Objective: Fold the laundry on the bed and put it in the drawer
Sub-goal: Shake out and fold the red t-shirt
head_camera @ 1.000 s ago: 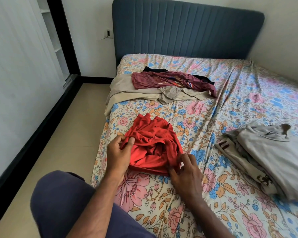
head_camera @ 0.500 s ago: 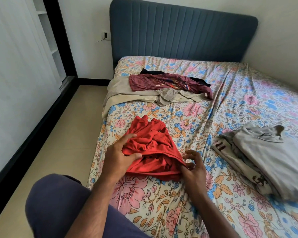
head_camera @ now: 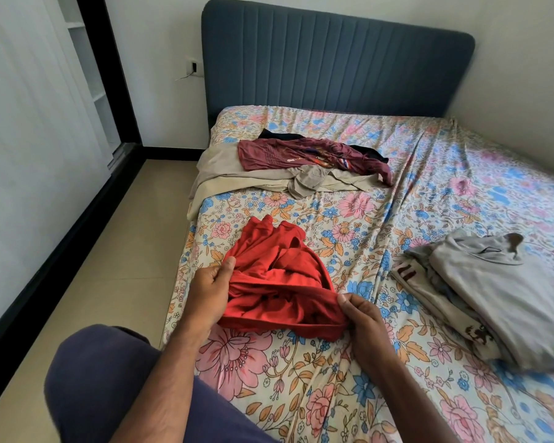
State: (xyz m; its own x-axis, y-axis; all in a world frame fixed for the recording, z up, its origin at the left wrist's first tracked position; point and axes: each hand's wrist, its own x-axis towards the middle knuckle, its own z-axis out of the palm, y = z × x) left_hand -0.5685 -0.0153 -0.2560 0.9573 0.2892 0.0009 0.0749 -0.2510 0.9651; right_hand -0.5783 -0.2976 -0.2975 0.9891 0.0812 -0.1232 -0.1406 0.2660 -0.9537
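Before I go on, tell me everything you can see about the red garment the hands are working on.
The red garment is a bright red, soft knit-looking piece, bunched and creased, not yet folded flat. It lies near the left edge of the floral bed sheet, its far end fanning toward the headboard. A hemmed edge runs along its near side. The left hand grips its left side; the right hand pinches the near right corner. It touches no other clothing.

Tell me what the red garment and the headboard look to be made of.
Red garment: soft, matte knit, probably cotton jersey; it bunches into limp folds where the left hand and right hand grip it. Headboard: padded blue-grey upholstery, likely woven fabric, with vertical stitched channels and no shine.
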